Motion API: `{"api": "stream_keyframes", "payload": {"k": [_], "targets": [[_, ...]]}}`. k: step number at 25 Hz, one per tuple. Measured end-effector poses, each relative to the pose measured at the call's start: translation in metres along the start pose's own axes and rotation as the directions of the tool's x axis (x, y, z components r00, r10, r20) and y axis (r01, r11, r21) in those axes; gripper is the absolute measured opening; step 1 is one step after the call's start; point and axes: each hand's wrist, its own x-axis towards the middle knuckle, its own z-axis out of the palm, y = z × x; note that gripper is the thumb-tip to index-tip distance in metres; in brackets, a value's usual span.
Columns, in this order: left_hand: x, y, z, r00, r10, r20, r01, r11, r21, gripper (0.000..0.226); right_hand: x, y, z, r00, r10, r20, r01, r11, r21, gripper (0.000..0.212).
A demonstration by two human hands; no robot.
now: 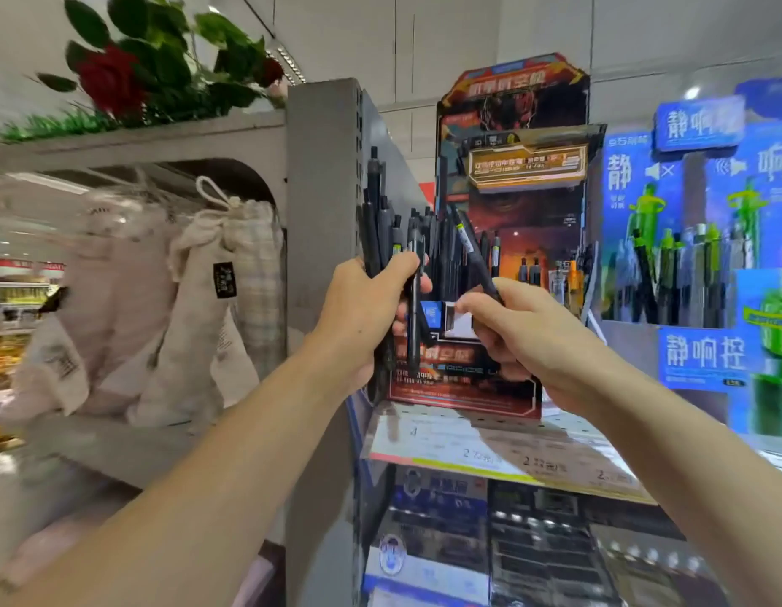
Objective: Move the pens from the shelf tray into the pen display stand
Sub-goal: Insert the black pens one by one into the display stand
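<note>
My left hand (pixel 363 317) grips a bundle of several black pens (pixel 380 230), held upright in front of the shelf post. My right hand (pixel 525 339) pinches a single black pen (pixel 472 251), tilted with its top leaning left, just in front of the red and black pen display stand (pixel 512 181). Several dark pens stand in the stand's slots behind both hands. The stand sits on the white pegboard shelf (pixel 490 435). No shelf tray is clearly visible.
A blue display stand (pixel 696 238) with green and grey pens stands right of the red one. A grey shelf post (pixel 323 181) rises to the left, with cloth bags (pixel 222 300) beyond it. Boxed stock fills the shelf below (pixel 490 541). A red artificial rose (pixel 113 78) sits on top.
</note>
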Motion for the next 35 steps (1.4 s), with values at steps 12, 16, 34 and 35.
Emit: {"api": "stream_keyframes", "payload": {"k": [12, 16, 34, 35], "targets": [[0.006, 0.006, 0.002, 0.999, 0.037, -0.017, -0.034, 0.989, 0.145, 0.036, 0.054, -0.01, -0.017, 0.967, -0.124, -0.223, 0.141, 0.988, 0.059, 0.012], [0.009, 0.007, 0.002, 0.994, 0.094, -0.051, -0.082, 0.976, 0.204, 0.033, 0.072, -0.015, -0.015, 0.969, -0.166, -0.183, 0.182, 0.98, 0.075, 0.005], [0.02, -0.008, -0.006, 0.995, 0.092, -0.04, -0.08, 0.969, 0.232, 0.025, 0.088, -0.028, -0.013, 0.998, -0.059, -0.014, 0.053, 0.958, -0.282, 0.016], [0.021, -0.008, -0.006, 0.995, 0.088, -0.042, -0.076, 0.969, 0.234, 0.025, 0.089, -0.027, -0.012, 0.999, -0.048, 0.002, 0.047, 0.95, -0.308, 0.017]]}}
